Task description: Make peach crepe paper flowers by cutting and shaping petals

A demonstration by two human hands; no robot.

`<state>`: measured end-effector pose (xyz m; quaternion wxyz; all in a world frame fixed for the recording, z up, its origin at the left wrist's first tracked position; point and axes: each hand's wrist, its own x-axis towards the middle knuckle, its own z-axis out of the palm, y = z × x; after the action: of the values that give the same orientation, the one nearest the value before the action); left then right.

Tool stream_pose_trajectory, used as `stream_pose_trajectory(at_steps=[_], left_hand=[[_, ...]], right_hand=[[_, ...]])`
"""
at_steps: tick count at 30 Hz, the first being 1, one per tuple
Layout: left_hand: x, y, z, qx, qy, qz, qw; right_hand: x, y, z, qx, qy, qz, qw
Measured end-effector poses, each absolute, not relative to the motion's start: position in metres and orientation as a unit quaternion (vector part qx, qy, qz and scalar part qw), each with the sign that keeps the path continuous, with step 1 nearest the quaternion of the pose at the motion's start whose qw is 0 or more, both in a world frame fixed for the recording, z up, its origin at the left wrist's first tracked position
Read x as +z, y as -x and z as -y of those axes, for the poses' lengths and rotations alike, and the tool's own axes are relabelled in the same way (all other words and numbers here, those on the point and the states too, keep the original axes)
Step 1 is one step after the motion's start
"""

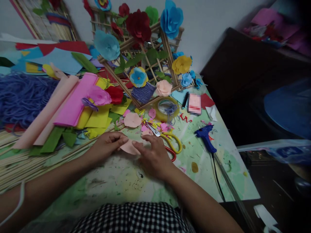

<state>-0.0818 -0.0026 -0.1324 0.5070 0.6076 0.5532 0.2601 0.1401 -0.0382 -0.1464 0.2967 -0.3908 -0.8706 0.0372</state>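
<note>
Fingers of the left hand (pixel 108 144) pinch the pink piece (pixel 130 148) by its left end, the thumb on top and the other fingers curled in beneath. Fingers of the right hand (pixel 154 155) are bent and spread over its right end; whether they grip it or only touch it, I cannot tell. The piece lies between the two hands, over the middle of the table (pixel 228 176), its long axis running crosswise and dipping slightly to the right. Its rounded lower edge faces the wearer. Whether it rests on the table is unclear.

Beyond it is a flat pink flower (pixel 132 120) with a wavy rim. The scissors (pixel 157 133) lie just beside the right hand, metal blades pointing away and left, one yellow and one red handle loop coming back toward the wrist. Small paper scraps (pixel 164 126) crowd their blades. Stained green-and-white tabletop stretches from the wrists to the near edge, by the checked cloth (pixel 131 218), and rightward to the blue glue gun (pixel 206 137), near the slanting right edge.

Thin straight sticks (pixel 21 168) lie left of the left hand, below smooth paper rolls (pixel 70 103) and tangled blue yarn (pixel 26 97). A stick-built frame (pixel 119 81) with layered paper flowers leans behind.
</note>
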Motion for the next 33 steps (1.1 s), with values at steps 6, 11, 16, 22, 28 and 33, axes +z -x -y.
stream_pose_trajectory(at_steps=[6,11,16,22,28,33], left_hand=[[-0.133,0.080,0.005,0.241,-0.570,-0.521,0.587],[-0.131,0.080,0.004,0.220,-0.650,-0.530,0.499],[-0.138,0.079,0.005,0.168,-0.768,-0.502,0.360],[-0.145,0.084,0.011,0.171,-0.881,-0.427,0.105],[-0.146,0.086,0.044,0.141,-0.943,-0.298,0.042],[-0.160,0.085,0.061,0.111,-0.950,-0.292,-0.016]], right_hand=[[-0.147,-0.137,0.040,-0.046,0.297,0.905,0.302],[-0.141,-0.136,0.036,-0.031,0.252,0.908,0.333],[-0.144,-0.134,0.033,-0.015,0.235,0.928,0.288],[-0.151,-0.132,0.037,0.015,0.240,0.945,0.222],[-0.147,-0.134,0.037,0.141,0.260,0.939,0.178],[-0.145,-0.136,0.034,0.181,0.280,0.924,0.189]])
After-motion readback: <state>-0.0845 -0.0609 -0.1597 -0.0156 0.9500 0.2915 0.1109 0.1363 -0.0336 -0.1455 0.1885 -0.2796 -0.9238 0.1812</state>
